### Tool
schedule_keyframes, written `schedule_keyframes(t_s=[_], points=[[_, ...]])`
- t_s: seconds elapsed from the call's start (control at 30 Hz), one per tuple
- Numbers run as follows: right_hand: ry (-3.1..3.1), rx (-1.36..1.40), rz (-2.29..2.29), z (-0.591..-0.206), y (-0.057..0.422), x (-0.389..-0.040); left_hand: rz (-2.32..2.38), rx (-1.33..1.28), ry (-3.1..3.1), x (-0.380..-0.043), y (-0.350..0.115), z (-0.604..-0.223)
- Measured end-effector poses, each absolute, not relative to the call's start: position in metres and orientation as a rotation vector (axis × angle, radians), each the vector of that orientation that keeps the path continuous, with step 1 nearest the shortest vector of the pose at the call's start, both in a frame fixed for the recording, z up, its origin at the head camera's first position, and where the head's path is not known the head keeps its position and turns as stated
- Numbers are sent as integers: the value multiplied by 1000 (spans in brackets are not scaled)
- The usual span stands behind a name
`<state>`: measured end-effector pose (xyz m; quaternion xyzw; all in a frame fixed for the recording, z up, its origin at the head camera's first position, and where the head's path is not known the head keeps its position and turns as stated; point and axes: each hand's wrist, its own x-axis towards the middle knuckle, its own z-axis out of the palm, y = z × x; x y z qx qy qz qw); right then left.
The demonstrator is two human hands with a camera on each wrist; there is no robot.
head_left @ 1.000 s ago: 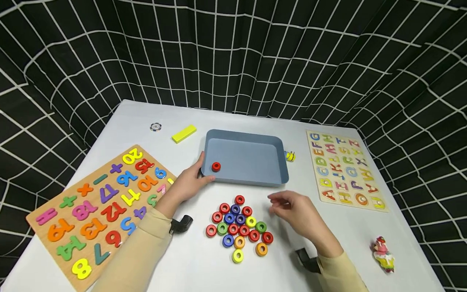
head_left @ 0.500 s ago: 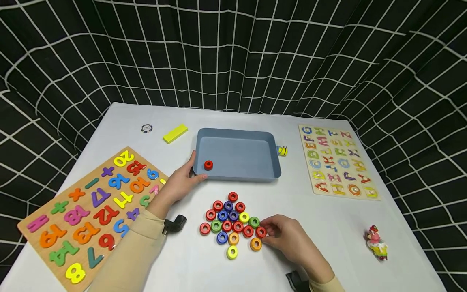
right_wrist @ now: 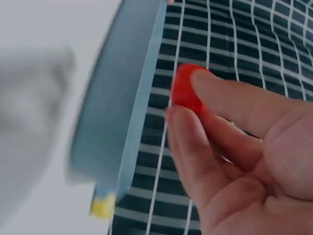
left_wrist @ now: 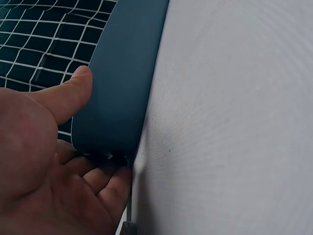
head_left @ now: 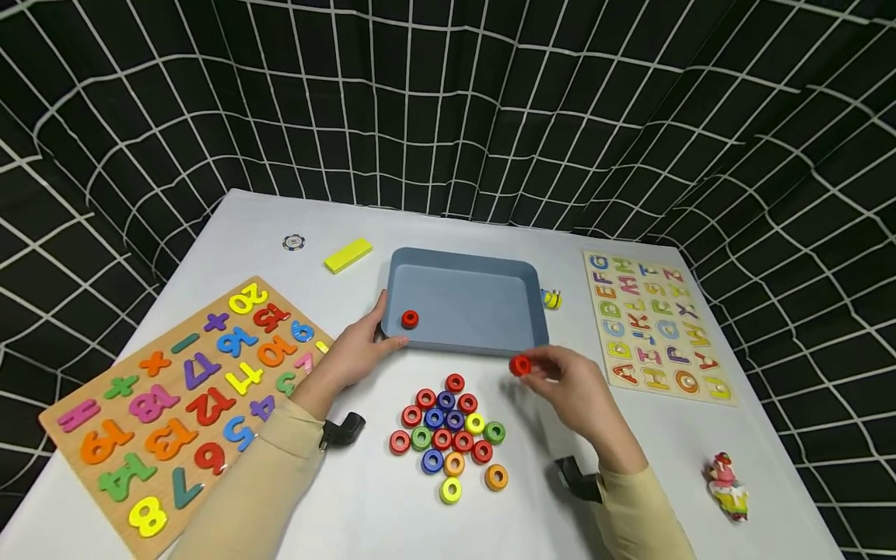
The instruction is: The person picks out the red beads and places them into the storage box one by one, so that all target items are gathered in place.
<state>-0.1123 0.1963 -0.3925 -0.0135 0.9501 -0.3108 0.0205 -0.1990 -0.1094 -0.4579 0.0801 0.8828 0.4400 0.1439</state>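
My right hand [head_left: 570, 389] pinches a red ring-shaped bead [head_left: 520, 365] just off the tray's front right corner, above the table. Seen from the right wrist, the red bead [right_wrist: 186, 90] sits between thumb and fingertips, close to the tray wall [right_wrist: 115, 107]. At its front left corner, the grey-blue tray [head_left: 476, 299] is held by my left hand [head_left: 357, 350]. Its thumb lies along the front wall [left_wrist: 117, 93] and the fingers bend round the corner. One red bead [head_left: 410, 319] lies inside the tray. In front, several red, blue, green, yellow and orange beads [head_left: 442, 439] lie grouped.
A wooden number board [head_left: 231, 307] lies at left, partly under the left forearm. An alphabet board [head_left: 602, 365] is at right. A yellow block [head_left: 348, 255], poker chip [head_left: 294, 243], bee figure [head_left: 551, 299] and pink-and-yellow figurine [head_left: 728, 488] lie around. A black gridded curtain [head_left: 448, 109] stands behind.
My right hand came down to the beads' right side, took a red one, and lifted it away toward the tray's front right corner. The left hand stays at the tray.
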Motion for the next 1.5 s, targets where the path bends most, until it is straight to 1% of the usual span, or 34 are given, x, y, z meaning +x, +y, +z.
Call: schedule_keyframes(t_s=[0.17,0.3,0.5,0.77,0.97,1.17,1.37,1.5], points=[[2957,-203,-970,-396,165,-161,1272,262,2537,-199,-100,-462],[2917,-266,-876,-407,141,-184,1281,277,2518,-196,-92,-465],[2886,-300,-809,-415,126,-193,1265,272,2525,-193,-84,-468],[2863,-270,-896,-417,134,-189,1252,283,2537,-192,-83,-464],[2901,-263,-946,-402,143,-168,1227,275,2554,-195,-88,-464],[2854,-212,-1043,-389,153,-117,1235,275,2565,-196,-96,-464],[2755,-96,-1028,-401,158,-62,1230,244,2564,-197,-105,-461],[2797,-46,-938,-417,158,-42,1223,222,2569,-199,-110,-460]])
